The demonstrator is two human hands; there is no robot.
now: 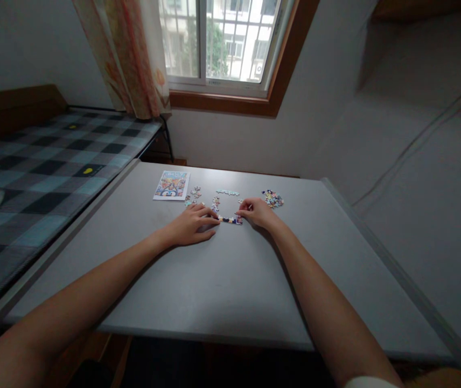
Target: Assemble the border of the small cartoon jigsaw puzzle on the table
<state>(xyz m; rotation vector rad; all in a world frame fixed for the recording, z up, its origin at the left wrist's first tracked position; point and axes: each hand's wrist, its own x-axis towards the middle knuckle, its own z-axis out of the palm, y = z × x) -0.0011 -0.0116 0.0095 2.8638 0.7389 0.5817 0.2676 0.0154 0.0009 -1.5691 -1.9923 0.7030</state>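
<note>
On the white table lies a joined row of jigsaw puzzle pieces [227, 220], dark and pale yellow. My left hand [193, 223] rests palm down with its fingers spread, the fingertips at the row's left end. At the row's right end my right hand [257, 212] pinches a puzzle piece [238, 215], mostly hidden by the fingers. A short upright strip of pieces [215, 203] stands above the row on the left. Farther back is a pale turquoise strip of pieces [228, 192]. Loose pieces [195, 191] lie beyond my left hand.
A heap of puzzle pieces [273, 199] sits beyond my right hand. The printed picture card [172, 185] lies at the back left of the table [198, 291]. A bed with a checked cover [64, 156] stands to the left, and a window [218, 46] is behind.
</note>
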